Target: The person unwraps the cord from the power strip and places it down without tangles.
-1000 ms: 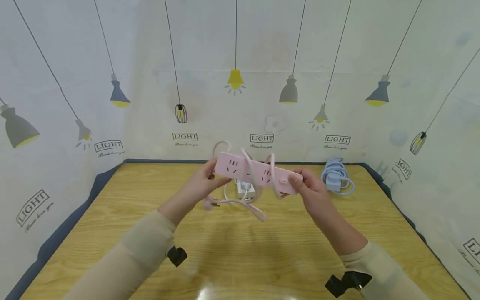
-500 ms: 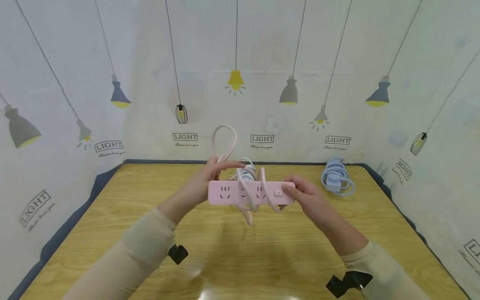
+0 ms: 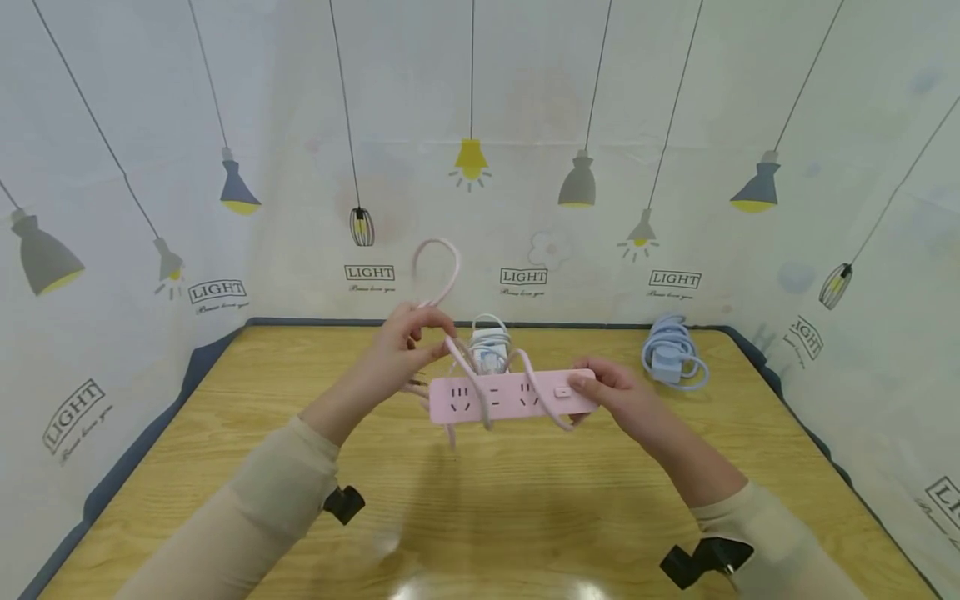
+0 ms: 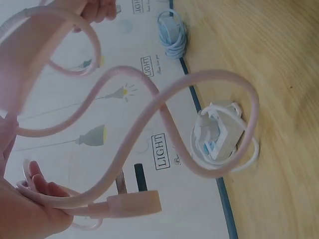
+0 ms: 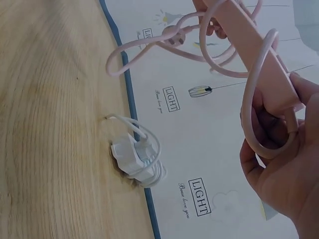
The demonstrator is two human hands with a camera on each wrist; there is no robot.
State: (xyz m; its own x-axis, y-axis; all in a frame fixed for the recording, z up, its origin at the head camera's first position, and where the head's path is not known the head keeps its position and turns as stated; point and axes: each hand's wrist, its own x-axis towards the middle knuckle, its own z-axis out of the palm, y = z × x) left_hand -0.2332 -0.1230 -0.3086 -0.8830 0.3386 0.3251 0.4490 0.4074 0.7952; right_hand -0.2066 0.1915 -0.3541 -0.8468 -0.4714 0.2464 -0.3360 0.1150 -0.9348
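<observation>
The pink cord [image 4: 133, 135] is pinched in the left hand [image 3: 408, 342], maybe so loops can be moved; the strip [image 3: 512, 400], gripped in the right hand [image 3: 622, 396], should be kept still.

The head view is lit softly and looks a bit gray. Two shiny white spots glare on the table [image 3: 517, 525] near six o'clock. Faint, fuzzy shadows lie on it below the pink power strip [image 3: 512, 396]. The tiny curly writing [image 3: 523, 292] toward twelve o'clock is blurry. Both wrist views look milky. The left one is palest toward nine o'clock. The right one has a dim, soft shadow toward eleven o'clock.
</observation>
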